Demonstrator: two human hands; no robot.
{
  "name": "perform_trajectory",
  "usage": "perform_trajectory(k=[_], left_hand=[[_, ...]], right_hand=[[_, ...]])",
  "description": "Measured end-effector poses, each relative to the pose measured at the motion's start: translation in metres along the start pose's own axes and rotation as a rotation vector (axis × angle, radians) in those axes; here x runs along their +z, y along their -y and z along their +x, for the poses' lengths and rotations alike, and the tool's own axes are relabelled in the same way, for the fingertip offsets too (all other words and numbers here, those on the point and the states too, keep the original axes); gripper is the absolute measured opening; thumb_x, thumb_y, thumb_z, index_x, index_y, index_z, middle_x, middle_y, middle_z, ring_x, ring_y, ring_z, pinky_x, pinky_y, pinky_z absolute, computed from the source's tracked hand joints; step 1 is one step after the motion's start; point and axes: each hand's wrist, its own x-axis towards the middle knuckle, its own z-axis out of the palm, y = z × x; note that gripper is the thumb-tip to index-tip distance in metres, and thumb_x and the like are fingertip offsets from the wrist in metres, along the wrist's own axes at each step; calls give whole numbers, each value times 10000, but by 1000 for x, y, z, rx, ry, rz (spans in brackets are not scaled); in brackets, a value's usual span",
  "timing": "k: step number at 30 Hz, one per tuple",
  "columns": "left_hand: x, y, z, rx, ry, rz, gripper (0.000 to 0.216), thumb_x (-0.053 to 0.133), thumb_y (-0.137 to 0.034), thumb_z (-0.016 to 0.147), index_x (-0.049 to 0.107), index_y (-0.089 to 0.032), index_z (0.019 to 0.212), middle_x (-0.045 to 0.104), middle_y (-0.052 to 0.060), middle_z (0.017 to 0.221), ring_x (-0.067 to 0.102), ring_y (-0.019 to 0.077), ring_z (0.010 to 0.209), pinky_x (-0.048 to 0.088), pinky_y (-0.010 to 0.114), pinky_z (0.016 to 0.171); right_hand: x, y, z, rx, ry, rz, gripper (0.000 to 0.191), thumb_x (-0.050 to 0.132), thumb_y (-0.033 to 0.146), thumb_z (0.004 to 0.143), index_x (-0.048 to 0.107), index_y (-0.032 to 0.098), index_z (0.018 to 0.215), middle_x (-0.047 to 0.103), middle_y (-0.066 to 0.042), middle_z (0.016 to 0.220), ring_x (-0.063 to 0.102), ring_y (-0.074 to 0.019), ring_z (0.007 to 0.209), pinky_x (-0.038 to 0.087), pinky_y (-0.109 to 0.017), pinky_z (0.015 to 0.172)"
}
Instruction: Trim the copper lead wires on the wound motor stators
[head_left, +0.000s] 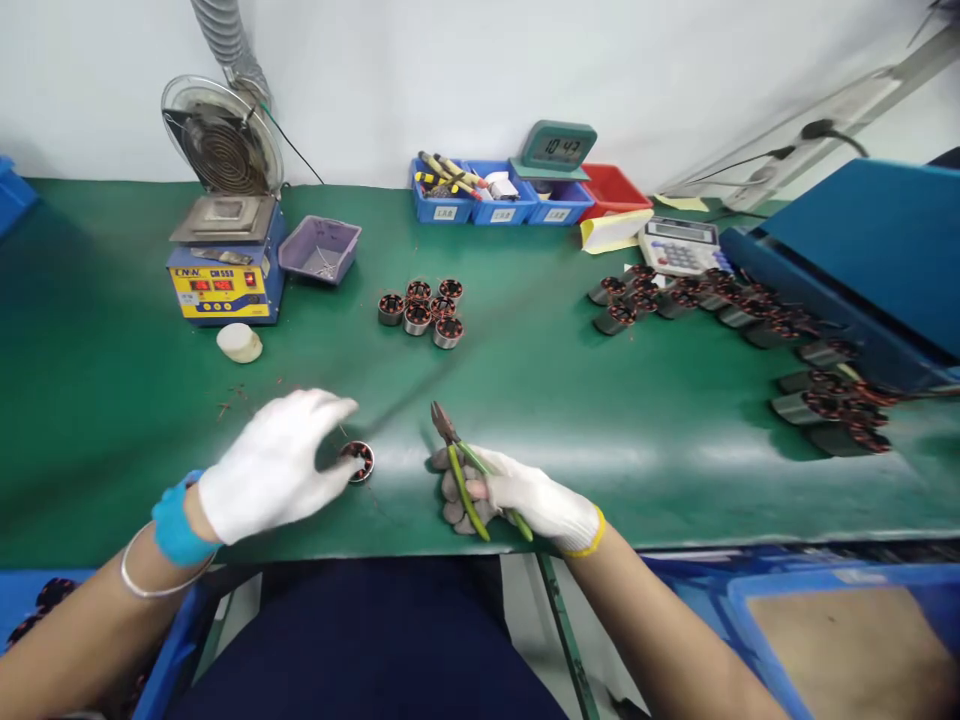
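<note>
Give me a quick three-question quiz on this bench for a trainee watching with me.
1. True or false: the right hand holds green-handled cutters.
2. What does the left hand touch? A) a stator B) the calculator C) the clock
3. Fill in: the tray beside the solder pot is coloured ____.
Key: 1 true; 2 A; 3 purple.
</note>
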Motion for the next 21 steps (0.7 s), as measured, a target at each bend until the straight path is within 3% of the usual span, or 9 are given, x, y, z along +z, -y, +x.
perform_trajectory(k=[2, 5, 10, 14, 21], left_hand=[[5, 0, 2, 264, 154, -79, 380, 578, -275, 781, 593, -236, 1159, 570, 70, 1287, 545, 266, 1140, 409, 364, 969], [19, -3, 11, 395, 272, -69, 214, 498, -172, 839, 640, -232, 988, 632, 53, 1153, 580, 231, 1019, 416, 361, 891], [38, -6, 26, 235, 135, 24, 131, 475, -156, 832, 592, -189, 782, 617, 57, 814, 564, 228, 791, 400, 359, 721], [49, -9, 27, 152, 46, 37, 125, 449, -154, 847, 568, -172, 815, 596, 62, 801, 551, 225, 755, 394, 355, 696], [61, -9, 27, 157, -46, 28, 147, 442, -172, 882, 575, -156, 823, 598, 70, 799, 548, 232, 768, 395, 365, 718]], right_hand=[[2, -3, -2, -22, 9, 12, 522, 726, 377, 711, 501, 174, 1136, 570, -18, 884, 642, -182, 753, 517, -325, 681], [5, -9, -5, -42, 10, 34, 520, 731, 384, 720, 503, 178, 1140, 566, -20, 903, 640, -182, 748, 513, -338, 694], [14, -19, -13, -64, 46, 32, 584, 754, 429, 702, 503, 165, 1158, 556, -24, 890, 630, -179, 740, 506, -328, 665], [28, -21, -15, 33, 71, -42, 605, 743, 438, 698, 497, 159, 1175, 568, -42, 908, 643, -182, 726, 500, -291, 596], [48, -7, -1, 179, 9, -13, 596, 761, 398, 647, 465, 186, 1120, 550, 8, 837, 644, -168, 724, 533, -297, 625]])
